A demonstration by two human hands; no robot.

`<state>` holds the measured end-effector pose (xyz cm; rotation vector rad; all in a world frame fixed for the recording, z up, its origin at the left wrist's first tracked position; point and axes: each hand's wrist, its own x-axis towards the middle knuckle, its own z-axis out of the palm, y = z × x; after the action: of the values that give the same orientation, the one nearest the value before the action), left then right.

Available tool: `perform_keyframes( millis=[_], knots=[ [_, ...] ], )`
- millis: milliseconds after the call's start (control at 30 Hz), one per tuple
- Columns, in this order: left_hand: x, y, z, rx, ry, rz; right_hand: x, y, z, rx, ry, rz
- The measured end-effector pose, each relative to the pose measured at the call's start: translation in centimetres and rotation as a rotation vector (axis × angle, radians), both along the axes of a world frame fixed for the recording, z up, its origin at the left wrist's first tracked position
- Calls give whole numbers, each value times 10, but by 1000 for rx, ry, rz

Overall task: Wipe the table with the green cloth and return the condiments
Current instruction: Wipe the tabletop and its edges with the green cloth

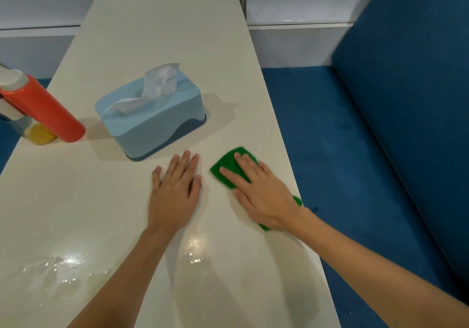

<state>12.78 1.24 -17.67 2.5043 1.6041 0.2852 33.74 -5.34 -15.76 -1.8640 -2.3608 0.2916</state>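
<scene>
The green cloth (228, 165) lay on the white worktop (162, 36), close to its right edge and toward the near half. The right hand (264, 195) was flat on top of it, palm down, with the fingers straight and a little spread, pressing the cloth on the surface. Parts of the cloth showed in front of the fingertips and behind the wrist. The edges of the cloth looked slightly blurred.

The left hand (175, 190) rested just beside it on the left, also palm down on the bare worktop. Its fingers were straight and close together and it held nothing. The two hands did not touch.

Just beyond the left hand stood a light blue tissue box (152, 124) with a white tissue (162, 79) coming out of its top. At the left edge of the worktop stood a red bottle (48, 109) with a pale cap, and touching it on the left side a smaller bottle with yellow content (40, 133), partly hidden behind it. On the near left part of the worktop there were shiny wet patches (61, 264). To the right of the worktop were a blue floor (317, 137) and a blue seat (411, 99).
</scene>
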Motion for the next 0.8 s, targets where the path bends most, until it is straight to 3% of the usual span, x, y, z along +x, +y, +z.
perform_keyframes(
  millis=[67,133,333,500,567,700,800],
  knots=[
    [-1,0,-1,-5,6,-6,20,-21,1,-24,-7,129],
    [-1,-1,-1,-8,8,-1,43,-18,1,-16,-6,120],
    [2,-1,1,-20,-6,16,75,61,-5,22,44,-216],
    [1,-1,2,-24,-17,8,54,95,-10,-2,1,-441],
    [1,0,2,-29,-19,7,36,77,-9,30,-27,-388],
    [-6,4,7,-143,-100,-16,25,-7,3,0,80,1],
    [-26,3,13,-173,-104,-33,53,-37,7,31,166,5]
  ],
)
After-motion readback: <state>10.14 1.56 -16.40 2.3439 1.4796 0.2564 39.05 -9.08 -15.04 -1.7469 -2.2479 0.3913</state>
